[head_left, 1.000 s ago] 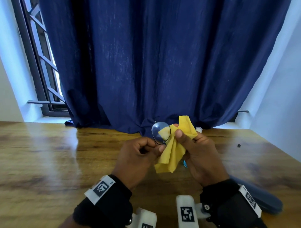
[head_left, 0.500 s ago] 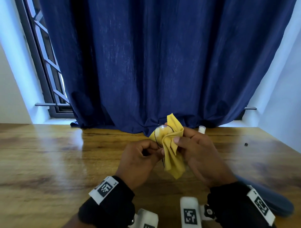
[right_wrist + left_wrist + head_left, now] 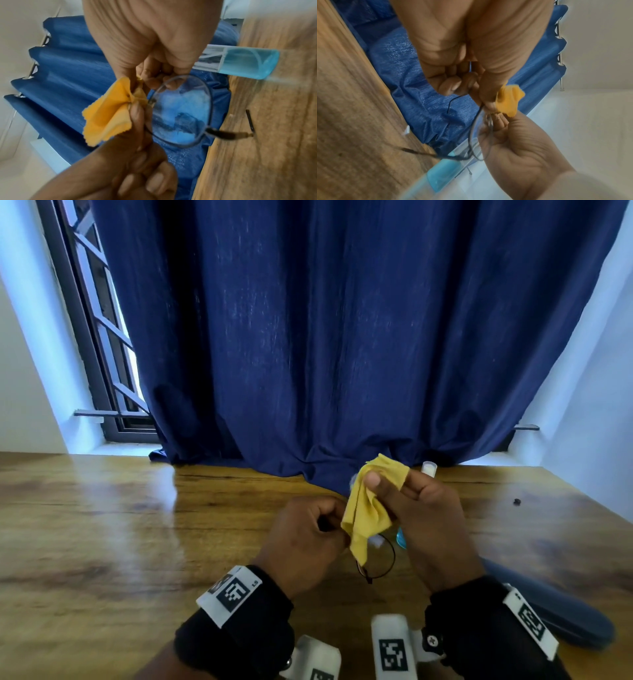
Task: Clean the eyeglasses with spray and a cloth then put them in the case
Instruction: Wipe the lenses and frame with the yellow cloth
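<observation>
one eyeglasses (image 3: 181,111), one cloth (image 3: 368,508), one spray bottle (image 3: 247,63), one case (image 3: 555,611)

Left wristband (image 3: 230,594) tag perhaps reads "L5".

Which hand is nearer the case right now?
Right. The right hand is just in front of the blue case on the table's right side; the left hand is farther left, holding the eyeglasses.

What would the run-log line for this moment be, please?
step: wiping lens | left hand: holds glasses | right hand: pinches cloth | spray bottle: on table | case: on table
</observation>
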`<state>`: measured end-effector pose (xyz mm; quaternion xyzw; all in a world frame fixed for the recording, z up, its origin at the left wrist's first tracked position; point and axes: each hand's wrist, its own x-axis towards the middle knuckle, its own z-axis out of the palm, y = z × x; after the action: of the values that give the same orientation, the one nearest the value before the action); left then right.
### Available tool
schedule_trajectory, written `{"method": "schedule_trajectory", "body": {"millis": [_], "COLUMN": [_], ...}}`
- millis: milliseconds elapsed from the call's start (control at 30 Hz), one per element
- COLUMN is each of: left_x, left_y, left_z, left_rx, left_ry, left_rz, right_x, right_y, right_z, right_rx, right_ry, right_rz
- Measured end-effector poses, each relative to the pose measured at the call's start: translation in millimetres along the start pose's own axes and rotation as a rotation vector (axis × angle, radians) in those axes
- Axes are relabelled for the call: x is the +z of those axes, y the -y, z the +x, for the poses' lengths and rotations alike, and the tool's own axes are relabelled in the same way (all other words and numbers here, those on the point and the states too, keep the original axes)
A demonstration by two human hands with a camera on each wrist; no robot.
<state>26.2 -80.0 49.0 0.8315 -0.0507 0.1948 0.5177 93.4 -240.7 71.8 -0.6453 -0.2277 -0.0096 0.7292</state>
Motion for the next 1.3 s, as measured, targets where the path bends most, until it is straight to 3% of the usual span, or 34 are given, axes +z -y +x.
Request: {"method": "schedule_trajectory", "body": {"millis": [133,267,400,533,700,900,967,1100,1300], "left_x": [3.6,2.1,3.6,7.2,7.8,8.1,8.3,8.6,9.2], "left_y": [-4.1,-1.0,-0.2,3.6,4.2,7.2,7.8,7.7,5.2], "left_z": [-2.5,-0.8,-1.1,0.2,-0.5,-0.8,-1.1,0.1,0.4], "left_rx": [-0.015,0.019,0.053,0.090,0.105,0.038,0.042,0.022,0.038], "left_ry": [-0.050,-0.125,-0.111,-0.099,-0.102,-0.118,-0.113,-0.110,-0.156], "left_rz": [-0.089,-0.052,0.035,0.162,0.136,0.075,0.067,0.105,0.121], "right_x": [0.0,0.3,-0.8,-0.8,-5.0,-7.2,-6.9,-4.4,-2.9], "right_y": [-3.7,-9.0,-7.6,-4.8,-6.4,-0.8,0.4,1.2,-8.9], "right_z": [1.7,4.2,1.9,-1.1,1.6,0.8,0.5,0.8,4.5], "right_rx": [0.004,0.076,0.111,0.044,0.049,0.135,0.147,0.101,0.075], "right_ry": [-0.064,0.065,0.111,0.008,-0.100,0.156,0.172,0.056,-0.257], "right_rz": [0.054,0.077,-0.017,-0.135,-0.211,-0.189,-0.201,-0.221,-0.403]}}
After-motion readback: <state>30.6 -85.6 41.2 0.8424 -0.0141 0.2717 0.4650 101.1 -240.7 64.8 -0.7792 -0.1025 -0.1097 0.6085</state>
